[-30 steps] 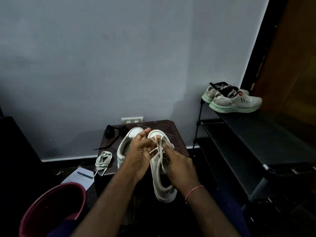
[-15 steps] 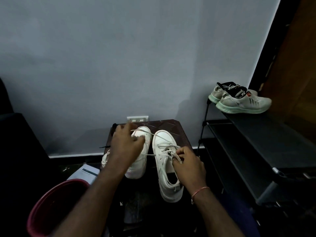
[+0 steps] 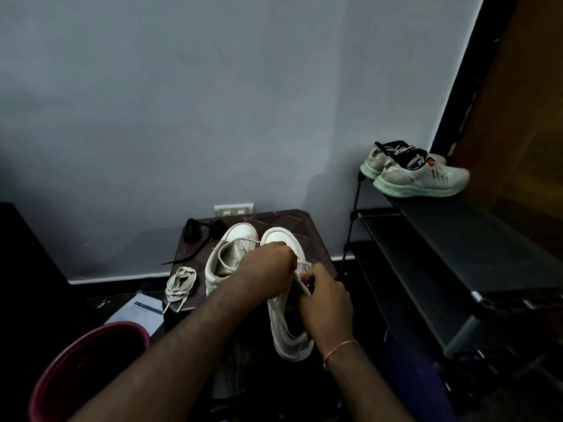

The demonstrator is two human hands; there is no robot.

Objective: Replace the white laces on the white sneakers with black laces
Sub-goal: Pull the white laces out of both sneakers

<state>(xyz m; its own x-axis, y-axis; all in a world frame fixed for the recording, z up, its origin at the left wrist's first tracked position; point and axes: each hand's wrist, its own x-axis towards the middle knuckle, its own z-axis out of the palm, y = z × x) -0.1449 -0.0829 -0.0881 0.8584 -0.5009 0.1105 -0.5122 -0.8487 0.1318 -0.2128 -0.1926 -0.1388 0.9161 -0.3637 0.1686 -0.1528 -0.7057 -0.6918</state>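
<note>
1. Work surface: a small brown table (image 3: 316, 243) stands against the wall, with a socket (image 3: 233, 210) just behind it.
2. Task items: the two white sneakers stand side by side on the table, toes to the wall. The left sneaker (image 3: 240, 234) has an open, unlaced throat. The right sneaker (image 3: 280, 239) carries the white lace (image 3: 303, 287).
3. Left hand (image 3: 268, 269): fingers curled over the right sneaker's lacing, gripping the lace. One strand loops from this hand across the left sneaker.
4. Right hand (image 3: 323, 296): thumb and fingers pinch a lace strand at the right sneaker's upper eyelets. A bracelet (image 3: 341, 348) sits on the wrist.
5. Obstructions: the left hand and forearm cover the right sneaker's eyelets and the left sneaker's heel.
6. Surroundings:
   - black laces (image 3: 195, 231) at the table's far left corner;
   - a loose lace (image 3: 179, 284), white and coiled, at the table's left edge;
   - a paper (image 3: 143, 312) on the floor, near a red bucket (image 3: 122, 324);
   - a dark rack (image 3: 441, 254) to the right, carrying grey running shoes (image 3: 423, 178) on top.
</note>
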